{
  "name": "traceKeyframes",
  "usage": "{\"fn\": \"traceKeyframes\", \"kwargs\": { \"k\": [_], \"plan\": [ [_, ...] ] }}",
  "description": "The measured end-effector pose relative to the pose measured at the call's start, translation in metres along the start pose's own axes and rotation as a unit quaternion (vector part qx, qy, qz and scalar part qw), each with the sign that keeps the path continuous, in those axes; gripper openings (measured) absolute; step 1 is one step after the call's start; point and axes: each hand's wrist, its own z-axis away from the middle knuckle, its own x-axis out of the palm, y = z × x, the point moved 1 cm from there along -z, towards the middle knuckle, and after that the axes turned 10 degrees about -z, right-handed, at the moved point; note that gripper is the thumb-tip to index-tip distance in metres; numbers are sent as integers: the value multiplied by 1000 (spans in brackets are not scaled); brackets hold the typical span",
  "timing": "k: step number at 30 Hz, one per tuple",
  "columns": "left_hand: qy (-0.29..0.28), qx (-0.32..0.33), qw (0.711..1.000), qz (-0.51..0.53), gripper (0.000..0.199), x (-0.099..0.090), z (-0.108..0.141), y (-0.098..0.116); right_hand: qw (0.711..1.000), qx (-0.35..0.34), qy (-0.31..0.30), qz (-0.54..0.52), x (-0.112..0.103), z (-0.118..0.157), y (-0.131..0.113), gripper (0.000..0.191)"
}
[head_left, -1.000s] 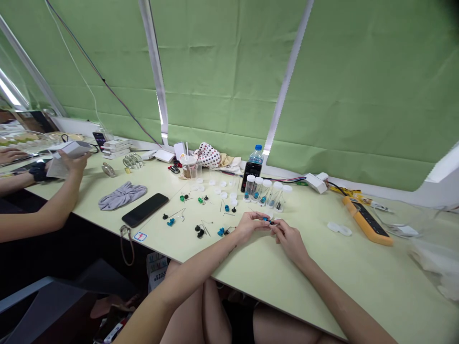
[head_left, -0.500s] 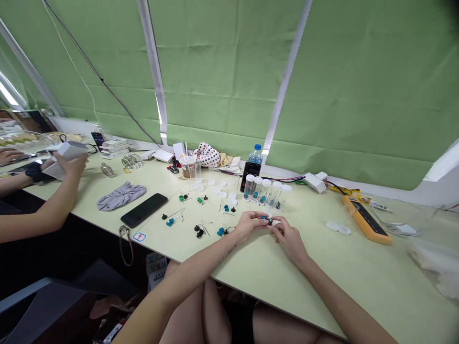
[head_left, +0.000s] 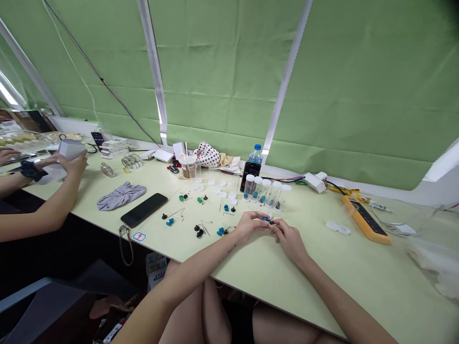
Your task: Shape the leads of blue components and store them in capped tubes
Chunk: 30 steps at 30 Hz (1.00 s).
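Above the table, my left hand (head_left: 250, 225) pinches a small blue piece (head_left: 266, 219) between thumb and fingers. My right hand (head_left: 288, 237) meets it from the other side, its fingertips closed on a dark end of the same small part. The exact kind of this part is too small to make out. Left of my hands lie similar blue pieces (head_left: 220, 231), black pieces (head_left: 199, 233), green pieces (head_left: 200, 200) and thin metal rods (head_left: 205, 228). Just behind my hands stand several clear tubes (head_left: 263, 192) with white caps, blue pieces inside.
A phone (head_left: 144, 210) and grey cloth band (head_left: 121, 196) lie to the left. Behind are a propped phone (head_left: 250, 171), water bottle (head_left: 256, 154) and drink cup (head_left: 188, 167). A yellow multimeter (head_left: 366, 220) lies right. At far left, another person's hands hold a white box (head_left: 71, 149).
My fingers have shifted slightly around the small part, and its black end shows less between them. At far left the other person's hands and white box have moved a little.
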Motion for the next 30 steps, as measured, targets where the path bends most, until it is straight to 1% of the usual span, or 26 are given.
{"fn": "traceKeyframes", "kwargs": {
  "k": [5, 11, 18, 23, 30],
  "plan": [
    [5, 2, 1000, 5, 39, 1, 0, 0, 1000, -4, -9, 11, 0, 0, 0, 39],
    [31, 15, 999, 23, 40, 1, -1, -1, 1000, 11, 12, 5, 2, -1, 4, 37],
    [17, 6, 1000, 10, 41, 0, -1, -1, 1000, 9, 4, 1, 2, -1, 5, 31],
    [7, 4, 1000, 4, 41, 0, 0, -1, 1000, 12, 0, 5, 1, -1, 5, 36],
    [-1, 3, 1000, 2, 40, 1, 0, 1, 1000, -4, -15, 15, 1, 0, 2, 42]
  ]
}}
